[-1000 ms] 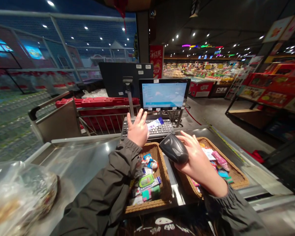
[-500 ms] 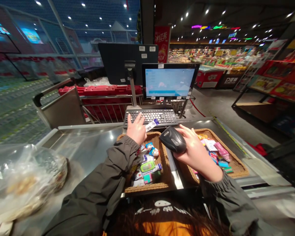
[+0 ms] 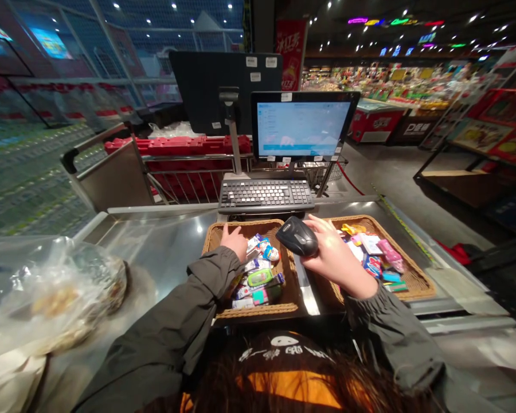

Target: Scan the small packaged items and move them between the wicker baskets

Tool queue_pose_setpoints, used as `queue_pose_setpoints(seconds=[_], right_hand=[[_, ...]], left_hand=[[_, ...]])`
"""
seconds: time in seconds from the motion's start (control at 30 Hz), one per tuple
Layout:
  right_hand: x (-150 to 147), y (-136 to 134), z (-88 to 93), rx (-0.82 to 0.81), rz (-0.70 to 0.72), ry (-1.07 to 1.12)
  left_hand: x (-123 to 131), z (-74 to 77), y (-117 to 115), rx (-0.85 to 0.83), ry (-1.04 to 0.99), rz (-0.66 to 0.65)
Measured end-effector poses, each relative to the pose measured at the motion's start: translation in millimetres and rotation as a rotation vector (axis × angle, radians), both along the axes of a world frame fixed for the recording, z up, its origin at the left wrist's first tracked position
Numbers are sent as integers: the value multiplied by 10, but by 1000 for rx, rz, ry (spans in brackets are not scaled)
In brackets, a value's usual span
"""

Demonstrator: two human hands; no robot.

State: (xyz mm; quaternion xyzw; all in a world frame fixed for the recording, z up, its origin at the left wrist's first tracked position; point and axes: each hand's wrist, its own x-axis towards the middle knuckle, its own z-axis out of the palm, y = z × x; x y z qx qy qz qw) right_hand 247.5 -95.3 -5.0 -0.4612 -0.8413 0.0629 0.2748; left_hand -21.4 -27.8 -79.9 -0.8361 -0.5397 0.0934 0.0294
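right hand [image 3: 333, 255] closed around a black handheld barcode scanner [image 3: 297, 236]; scanner sits left of the knuckles, fingers along its far side, handle mostly hidden by the hand. its rounded head points left and slightly away from the wearer; visible long axis slants upper left to lower right. it hangs over the gap between 2 baskets, near the inner edge of the left wicker basket [image 3: 258, 310]; right wicker basket [image 3: 419, 281] lies beneath and beyond the wrist. left hand [image 3: 235, 244] over the left basket's far part, 1 finger extended away from the wearer, others partly bent; cannot tell whether they grip anything. white-and-blue wrapped packet [image 3: 253, 242] in that basket, just right of those fingers, long axis slanting lower left to upper right; contact unclear. keyboard [image 3: 266, 195] beyond both hands, below a lit monitor [image 3: 303, 129].
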Motion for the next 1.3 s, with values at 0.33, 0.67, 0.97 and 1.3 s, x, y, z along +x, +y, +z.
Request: queue_pose_setpoints(seconds=[0.33, 0.67, 0.97, 1.3], right_hand=[[-15, -91, -99, -94, -10, -6], [526, -256, -112, 44, -187, 89], [1479, -479, -159, 185, -622, 166], [1871, -535, -286, 151, -662, 174]], left_hand=[[-94, -403, -66, -229, 94, 60], [351, -46, -61, -67, -71, -111], [1638, 174, -83, -37, -266, -509], [2748, -447, -36, -277, -55, -513]])
